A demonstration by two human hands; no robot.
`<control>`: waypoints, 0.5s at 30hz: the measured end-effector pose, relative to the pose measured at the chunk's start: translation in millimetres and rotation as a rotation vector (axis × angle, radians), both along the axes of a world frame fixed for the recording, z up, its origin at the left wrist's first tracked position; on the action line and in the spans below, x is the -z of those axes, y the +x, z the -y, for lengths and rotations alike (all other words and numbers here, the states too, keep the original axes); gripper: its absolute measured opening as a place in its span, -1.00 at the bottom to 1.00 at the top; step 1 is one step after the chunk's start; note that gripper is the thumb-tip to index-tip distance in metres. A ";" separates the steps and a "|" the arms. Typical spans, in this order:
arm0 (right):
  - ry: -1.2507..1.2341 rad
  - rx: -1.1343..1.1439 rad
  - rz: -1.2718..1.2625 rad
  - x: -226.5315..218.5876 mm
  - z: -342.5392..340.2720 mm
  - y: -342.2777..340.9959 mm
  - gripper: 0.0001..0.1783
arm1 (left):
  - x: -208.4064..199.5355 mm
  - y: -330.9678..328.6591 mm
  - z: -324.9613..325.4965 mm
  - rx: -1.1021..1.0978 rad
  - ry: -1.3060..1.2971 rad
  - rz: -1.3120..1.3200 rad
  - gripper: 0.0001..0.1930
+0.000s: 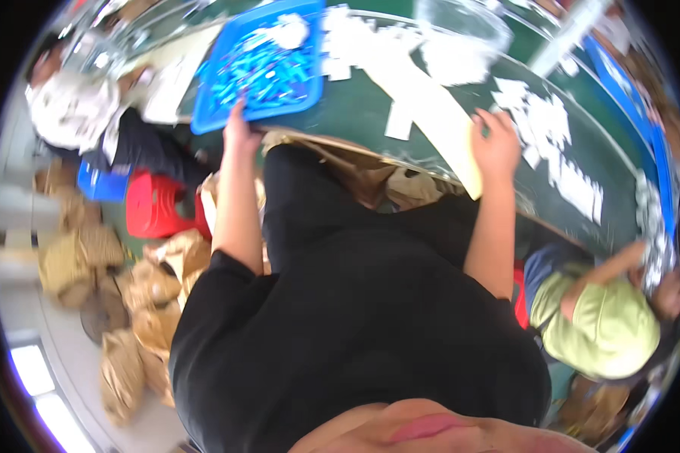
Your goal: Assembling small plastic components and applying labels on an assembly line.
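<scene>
Diagonally, the pale yellow strip (437,112) runs from the white pieces (346,39) toward the green table's (355,117) near edge, just beside the loosely curled right hand (496,145), whose grip I cannot tell, while the left hand (239,134) holds the blue tray's (316,89) near rim, tabletop showing between.

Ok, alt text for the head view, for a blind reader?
A person's left hand is at the near rim of a blue tray of small blue parts, the right hand at a long pale-yellow strip's edge. White pieces lie scattered on the green table.
</scene>
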State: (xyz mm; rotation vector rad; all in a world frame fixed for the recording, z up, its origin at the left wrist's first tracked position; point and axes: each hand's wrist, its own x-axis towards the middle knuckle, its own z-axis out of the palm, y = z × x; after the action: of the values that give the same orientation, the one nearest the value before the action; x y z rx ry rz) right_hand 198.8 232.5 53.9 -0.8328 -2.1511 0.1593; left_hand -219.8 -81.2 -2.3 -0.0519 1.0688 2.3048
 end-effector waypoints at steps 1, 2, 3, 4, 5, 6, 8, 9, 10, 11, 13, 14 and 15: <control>0.010 -0.039 -0.124 3.5 -3.1 0.7 -0.88 | 5.7 -6.4 2.1 -0.084 -0.078 0.102 -0.48; 0.024 -0.049 -0.168 2.3 -2.4 0.8 -0.88 | -5.9 1.8 -0.9 -0.165 -0.175 0.156 -0.50; 0.042 -0.083 -0.210 1.3 -2.3 0.7 -0.88 | -5.6 -1.1 7.7 -0.154 -0.162 0.155 -0.50; 0.061 -0.116 -0.252 0.7 -1.3 -1.4 -0.88 | -5.3 -3.6 16.3 -0.141 -0.148 0.154 -0.50; 0.064 -0.150 -0.288 -2.1 3.2 0.0 -0.88 | -12.9 4.2 15.9 -0.148 -0.149 0.131 -0.54; 0.072 -0.161 -0.286 -4.3 5.6 -1.2 -0.88 | -9.2 3.3 18.1 -0.140 -0.143 0.125 -0.57; 0.086 -0.208 -0.311 -8.4 9.3 -5.3 -0.87 | -8.4 6.6 24.8 -0.152 -0.153 0.141 -0.66; 0.093 -0.205 -0.305 -8.1 8.9 -4.3 -0.87 | -18.1 18.8 21.9 -0.149 -0.170 0.133 -0.67; 0.090 -0.209 -0.311 -6.8 7.7 -3.7 -0.86 | -28.5 32.2 20.7 -0.146 -0.188 0.126 -0.67; 0.088 -0.221 -0.319 -6.9 6.4 -5.1 -0.85 | -34.3 42.1 23.0 -0.158 -0.189 0.126 -0.72; 0.108 -0.227 -0.310 -7.6 3.0 -7.8 -0.85 | -24.9 45.3 27.7 -0.185 -0.244 0.035 -0.75; 0.118 -0.229 -0.304 -10.1 5.5 -11.4 -0.84 | -26.7 47.9 29.0 -0.206 -0.191 0.073 -0.72; 0.121 -0.238 -0.296 -13.1 8.1 -14.8 -0.84 | -28.8 49.8 30.7 -0.213 -0.186 0.083 -0.72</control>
State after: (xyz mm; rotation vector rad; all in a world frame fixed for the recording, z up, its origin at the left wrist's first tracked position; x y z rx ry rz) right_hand 184.0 224.4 66.9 -0.4500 -1.9512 0.2544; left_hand -170.0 -112.0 26.6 -0.3468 1.2846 2.3579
